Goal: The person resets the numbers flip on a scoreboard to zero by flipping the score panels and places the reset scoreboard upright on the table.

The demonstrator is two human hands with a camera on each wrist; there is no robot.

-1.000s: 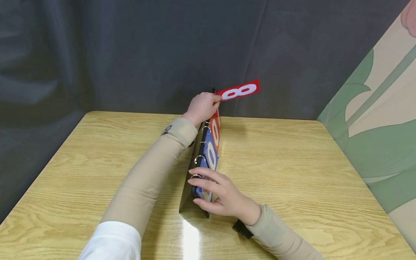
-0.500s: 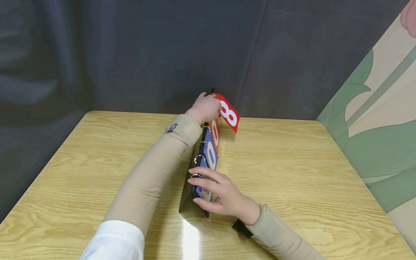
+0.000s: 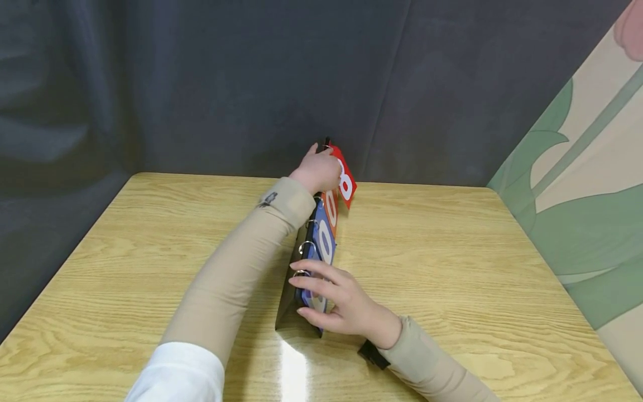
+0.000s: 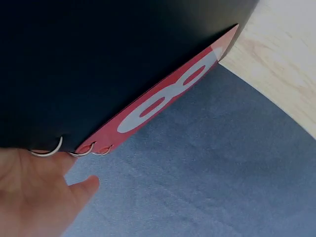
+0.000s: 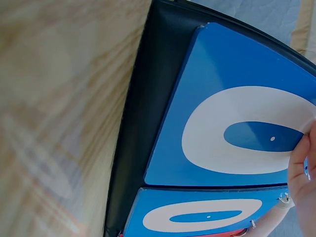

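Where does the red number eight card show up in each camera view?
Head: the red 8 card hangs at the far end of the black scoreboard, by the left hand.
Left wrist: it runs diagonally across the middle, against the black board.
Right wrist: not clearly in view; blue 0 cards fill it.
Shared landmark: the metal rings.

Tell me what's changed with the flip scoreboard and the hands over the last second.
The red 8 card swung over the rings, from sticking up and out to the right to hanging down against the scoreboard. The left hand followed it down at the top rings. The right hand stayed resting on the blue cards at the near end; the scoreboard did not shift on the table.
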